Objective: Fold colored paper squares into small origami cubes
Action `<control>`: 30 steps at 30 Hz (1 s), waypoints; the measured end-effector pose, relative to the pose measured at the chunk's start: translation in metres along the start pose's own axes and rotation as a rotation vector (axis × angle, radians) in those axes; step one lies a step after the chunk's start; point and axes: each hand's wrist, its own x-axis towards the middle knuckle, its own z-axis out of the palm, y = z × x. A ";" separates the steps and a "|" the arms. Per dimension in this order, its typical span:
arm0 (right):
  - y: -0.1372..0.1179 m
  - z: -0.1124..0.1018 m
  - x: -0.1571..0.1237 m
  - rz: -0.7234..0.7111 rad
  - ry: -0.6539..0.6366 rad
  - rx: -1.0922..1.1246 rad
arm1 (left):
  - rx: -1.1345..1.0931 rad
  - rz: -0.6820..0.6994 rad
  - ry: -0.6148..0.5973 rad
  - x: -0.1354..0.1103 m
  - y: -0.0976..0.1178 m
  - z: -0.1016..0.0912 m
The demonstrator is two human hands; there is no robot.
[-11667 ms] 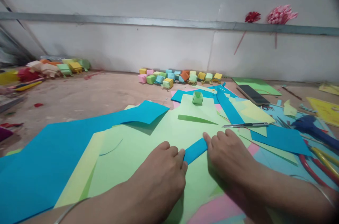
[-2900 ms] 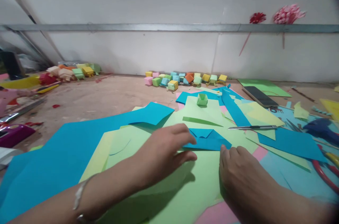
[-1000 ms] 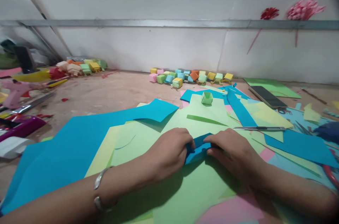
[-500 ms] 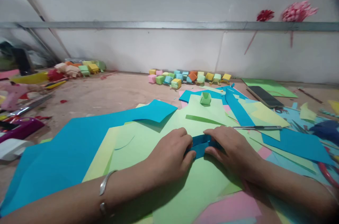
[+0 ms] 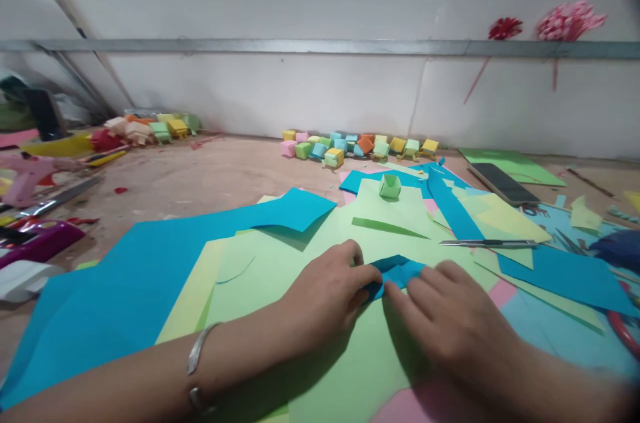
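Note:
A small folded piece of blue paper (image 5: pixel 399 271) lies over the pale green sheets (image 5: pixel 280 263), between my two hands. My left hand (image 5: pixel 333 286) pinches its left end, thumb and fingers closed on it. At its right side, my right hand (image 5: pixel 445 310) is curled and slightly blurred, with a fingertip pressing the paper's near edge. Part of the blue paper is hidden under the fingers. Beyond it stands a small open green paper box (image 5: pixel 390 186). A slim utility knife (image 5: pixel 487 244) rests on papers to the right.
Large blue paper (image 5: pixel 140 270) spreads at left. Several small coloured paper cubes (image 5: pixel 345 146) line the wall. A phone (image 5: pixel 503 183) lies at right, near a green sheet (image 5: pixel 515 165). At far left are a pink glue gun (image 5: pixel 25 176) and a purple tool (image 5: pixel 43 241).
My right hand has shifted from gripping the right end to the near edge of the blue paper, its wrist turned. The blue paper's folds look flatter and more angled.

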 end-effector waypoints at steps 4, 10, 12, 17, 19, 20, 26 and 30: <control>-0.020 -0.005 -0.005 0.042 -0.155 -0.029 | -0.004 0.003 0.005 0.001 -0.002 0.001; -0.001 0.002 -0.025 0.081 -0.408 -0.264 | 0.022 -0.003 -0.012 0.001 -0.002 0.001; 0.006 0.000 -0.028 0.130 -0.441 -0.324 | 0.019 -0.001 -0.015 0.001 -0.002 0.001; 0.004 -0.014 -0.013 0.174 -0.349 -0.305 | 0.026 0.008 -0.006 0.001 -0.002 -0.001; 0.000 -0.015 -0.008 0.095 -0.297 -0.229 | 0.023 -0.002 -0.012 0.001 -0.001 -0.002; -0.002 -0.014 -0.007 0.064 -0.286 -0.197 | 0.016 -0.010 -0.016 0.002 -0.001 -0.002; -0.005 -0.003 -0.010 -0.031 -0.245 -0.179 | -0.008 -0.062 0.030 0.004 0.001 0.003; -0.005 -0.002 -0.011 -0.047 -0.248 -0.184 | 0.008 -0.045 -0.017 0.003 -0.002 -0.001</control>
